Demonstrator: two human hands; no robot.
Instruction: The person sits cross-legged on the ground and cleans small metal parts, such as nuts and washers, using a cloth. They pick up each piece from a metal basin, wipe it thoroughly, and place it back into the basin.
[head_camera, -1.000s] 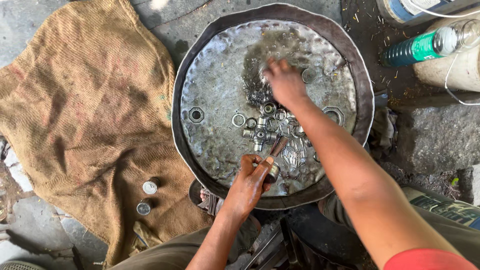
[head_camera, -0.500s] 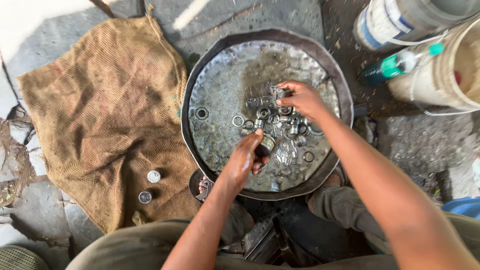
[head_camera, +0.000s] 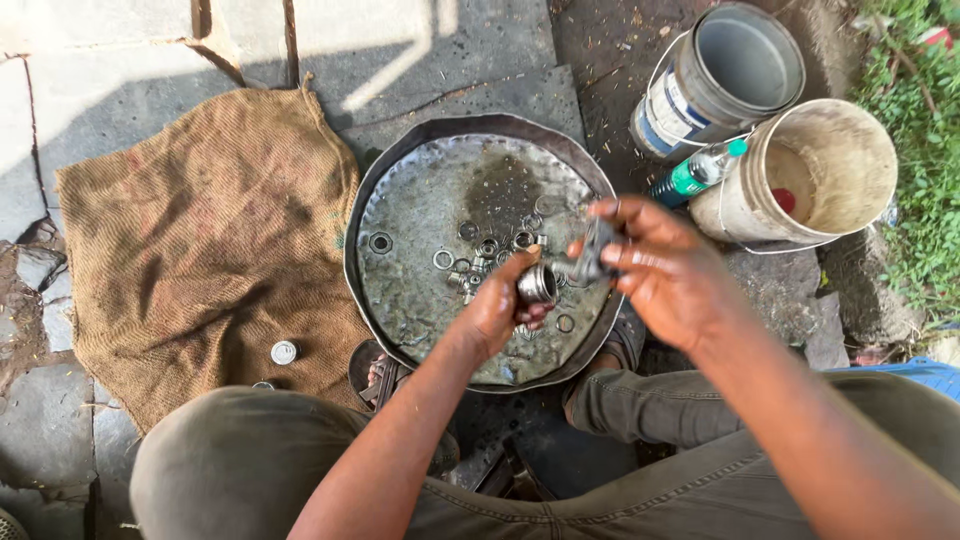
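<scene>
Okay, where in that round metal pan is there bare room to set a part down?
The pan is bare across its far half and left side, apart from one washer. The near middle is crowded with rings, under the left hand and right hand.

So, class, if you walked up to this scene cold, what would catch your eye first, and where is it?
First, the two hands at the centre: the left hand grips a small metal cup-shaped part, and the right hand holds a dark metal piece beside it. Beneath them lies a big round metal pan strewn with rings and washers. A brown burlap sack lies left, and two buckets stand upper right.
</scene>
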